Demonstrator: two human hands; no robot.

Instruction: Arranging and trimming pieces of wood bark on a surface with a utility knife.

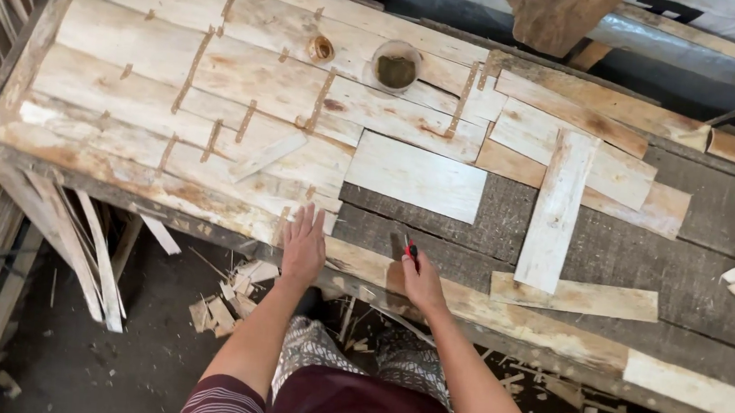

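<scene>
From my head camera, my right hand (pixel 421 279) is clenched on what looks like a small red-handled tool (pixel 410 250). The pale veneer sheet (pixel 415 176) lies just beyond it, long axis crosswise. My left hand (pixel 303 247) rests flat, released, left of the sheet on the rough plank surface (pixel 650 261).

A rough wooden worktop (pixel 615 248) runs from far left to near right, its left part covered by pale thin wood sheets (pixel 173 80) laid edge to edge and overlapping. A small round cup (pixel 396 66) stands on the sheets at the far middle, with a pale rectangular sheet (pixel 415 175) lying just nearer. To the right a narrow strip (pixel 556 211) lies across other sheets, and a short strip (pixel 574 296) rests near the front edge.
</scene>
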